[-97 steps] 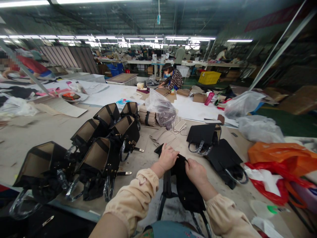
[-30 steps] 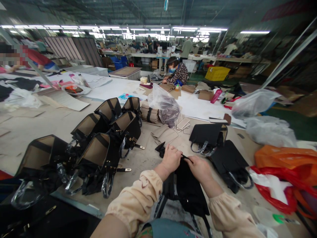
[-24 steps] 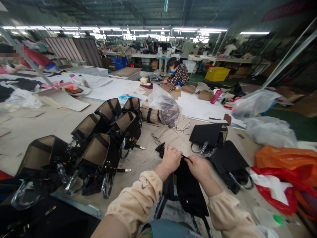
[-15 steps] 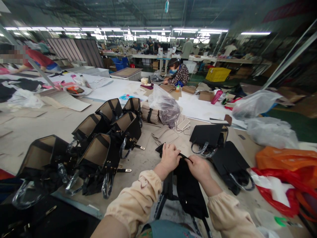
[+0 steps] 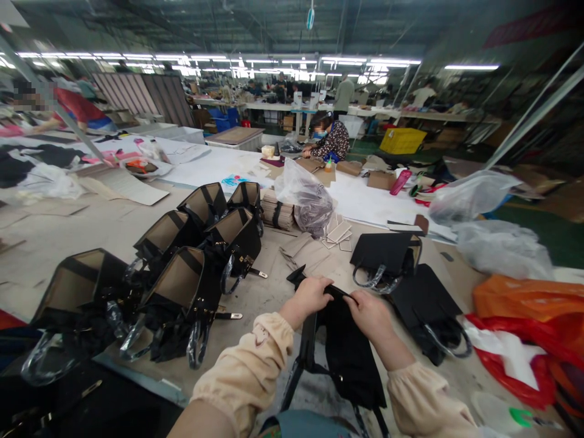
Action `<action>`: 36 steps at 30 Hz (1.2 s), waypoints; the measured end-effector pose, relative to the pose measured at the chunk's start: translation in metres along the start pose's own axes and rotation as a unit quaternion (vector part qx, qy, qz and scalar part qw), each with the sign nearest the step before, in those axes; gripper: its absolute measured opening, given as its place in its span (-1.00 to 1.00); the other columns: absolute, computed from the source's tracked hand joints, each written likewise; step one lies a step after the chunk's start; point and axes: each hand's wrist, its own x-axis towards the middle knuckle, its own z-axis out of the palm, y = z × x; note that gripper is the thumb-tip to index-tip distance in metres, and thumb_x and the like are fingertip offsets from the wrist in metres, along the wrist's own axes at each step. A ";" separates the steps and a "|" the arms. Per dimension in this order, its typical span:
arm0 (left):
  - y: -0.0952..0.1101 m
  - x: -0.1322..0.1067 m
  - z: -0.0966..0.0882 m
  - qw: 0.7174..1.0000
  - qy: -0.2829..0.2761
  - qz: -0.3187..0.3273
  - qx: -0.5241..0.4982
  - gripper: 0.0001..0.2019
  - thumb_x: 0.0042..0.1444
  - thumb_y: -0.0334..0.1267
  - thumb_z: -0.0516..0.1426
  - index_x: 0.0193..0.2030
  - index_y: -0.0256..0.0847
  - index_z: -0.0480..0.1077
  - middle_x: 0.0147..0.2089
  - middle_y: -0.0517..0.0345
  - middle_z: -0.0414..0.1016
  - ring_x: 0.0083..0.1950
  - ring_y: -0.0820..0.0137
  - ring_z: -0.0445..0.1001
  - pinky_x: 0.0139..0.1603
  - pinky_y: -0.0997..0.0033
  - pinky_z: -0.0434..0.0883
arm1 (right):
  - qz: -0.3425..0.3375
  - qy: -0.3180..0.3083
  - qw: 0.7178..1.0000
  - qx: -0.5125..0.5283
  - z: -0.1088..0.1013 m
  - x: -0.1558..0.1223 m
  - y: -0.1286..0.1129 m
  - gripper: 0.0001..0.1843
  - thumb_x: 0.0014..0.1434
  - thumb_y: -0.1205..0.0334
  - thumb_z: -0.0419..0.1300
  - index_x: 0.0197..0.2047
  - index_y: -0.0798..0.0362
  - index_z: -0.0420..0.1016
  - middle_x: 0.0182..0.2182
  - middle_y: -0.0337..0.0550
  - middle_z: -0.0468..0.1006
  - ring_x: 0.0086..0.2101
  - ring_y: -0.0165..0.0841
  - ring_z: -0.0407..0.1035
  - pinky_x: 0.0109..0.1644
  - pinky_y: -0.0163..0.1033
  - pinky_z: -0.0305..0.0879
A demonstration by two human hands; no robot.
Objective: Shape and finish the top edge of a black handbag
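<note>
In front of me a black handbag [image 5: 349,347] lies on the worktable, its straps toward my body. My left hand [image 5: 311,299] pinches the bag's far edge near its left corner. At the right end of that same edge, my right hand [image 5: 368,311] grips the black material between thumb and fingers. The edge stretches between both hands, and a pointed black flap [image 5: 296,275] sticks out beyond my left hand. My fingertips partly hide the edge. Beyond my right hand lie another black bag [image 5: 381,255] with a plastic-wrapped handle and a flatter black bag [image 5: 426,310].
Several black handbags [image 5: 171,283] with beige linings stand at the left. Ahead are a banded stack of boards [image 5: 277,213], a plastic bag [image 5: 310,201] and loose card frames [image 5: 338,232]. Orange and red plastic bags [image 5: 524,301] lie right. A co-worker [image 5: 331,139] sits across the table.
My left hand has shifted slightly down, showing more of the pointed flap. My right hand has moved slightly right and down along with the bag's edge. Both keep their grip.
</note>
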 end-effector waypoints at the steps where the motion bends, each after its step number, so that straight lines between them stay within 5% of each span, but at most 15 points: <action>1: 0.001 0.000 0.000 1.000 0.000 -0.002 0.001 -0.61 -0.02 -0.20 0.22 -0.01 -0.20 0.42 -0.10 0.07 0.53 -0.08 0.30 0.48 -0.01 0.37 0.41 | -0.001 -0.002 1.000 0.003 -0.002 0.000 0.000 -0.70 0.24 0.08 0.01 -0.37 0.02 0.48 -0.38 -0.18 0.50 -0.32 -0.37 0.37 -0.30 -0.31 0.11; 10: 0.009 -0.003 0.001 1.000 0.007 -0.020 0.010 -0.72 0.09 -0.25 0.13 -0.04 -0.17 0.44 -0.13 0.07 0.54 -0.09 0.32 0.49 0.00 0.37 0.40 | -0.062 0.017 0.996 0.055 -0.009 0.001 -0.006 -0.62 0.10 0.14 0.12 0.00 0.01 0.44 -0.15 -0.15 0.53 -0.18 -0.29 0.40 -0.14 -0.27 0.25; 20: 0.011 -0.005 0.000 1.000 0.010 -0.026 0.013 -0.72 0.10 -0.27 0.09 -0.04 -0.18 0.44 -0.12 0.06 0.55 -0.10 0.31 0.50 -0.02 0.35 0.41 | -0.082 0.029 0.994 0.062 0.007 0.009 0.001 -0.71 0.24 0.06 0.03 -0.24 -0.06 0.56 -0.31 -0.19 0.58 -0.30 -0.34 0.44 -0.28 -0.29 0.24; 32: 0.016 -0.009 0.000 0.999 0.041 -0.029 -0.008 -0.68 0.07 -0.31 0.12 0.00 -0.18 0.37 -0.07 0.09 0.49 -0.06 0.34 0.44 0.01 0.36 0.39 | -0.082 0.034 0.996 0.033 0.009 0.010 0.001 -0.73 0.25 0.10 0.04 -0.31 -0.03 0.53 -0.37 -0.19 0.56 -0.31 -0.34 0.42 -0.29 -0.30 0.19; 36: 0.022 -0.013 -0.005 0.994 0.100 -0.030 0.022 -0.84 -0.01 -0.30 0.19 -0.23 -0.14 0.41 -0.04 0.13 0.40 -0.01 0.28 0.35 0.21 0.09 0.20 | -0.078 0.031 0.996 0.036 0.008 0.009 0.002 -0.75 0.23 0.06 0.07 -0.26 -0.04 0.53 -0.35 -0.19 0.56 -0.31 -0.33 0.43 -0.30 -0.30 0.20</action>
